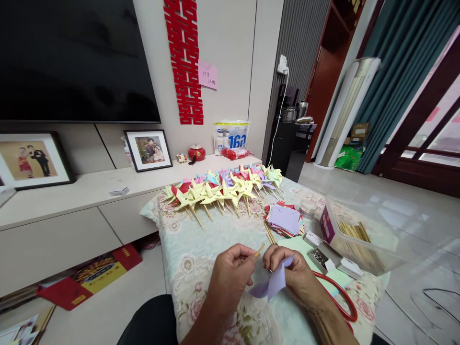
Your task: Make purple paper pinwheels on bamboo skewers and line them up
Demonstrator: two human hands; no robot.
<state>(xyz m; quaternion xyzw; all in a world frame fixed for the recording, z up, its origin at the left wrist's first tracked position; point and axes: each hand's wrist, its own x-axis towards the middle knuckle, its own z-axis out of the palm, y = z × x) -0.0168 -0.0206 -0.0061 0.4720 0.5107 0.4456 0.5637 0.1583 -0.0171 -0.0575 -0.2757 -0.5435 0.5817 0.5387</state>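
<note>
My left hand (233,268) pinches a thin wooden stick (259,249) that points up and to the right. My right hand (287,270) holds a folded lilac paper piece (271,283) close against the stick's lower end. Both hands hover over the near part of a table covered with a floral cloth (190,249). Farther back on the cloth lies a row of finished paper pinwheels (223,189) in yellow, pink, purple and blue. A stack of coloured paper squares (284,219) sits just beyond my right hand.
A clear plastic box (362,237) with wooden sticks stands at the right, next to a small box of pins (318,258). Red scissor handles (341,297) lie under my right forearm. A low white cabinet (72,211) with framed photos runs along the left wall.
</note>
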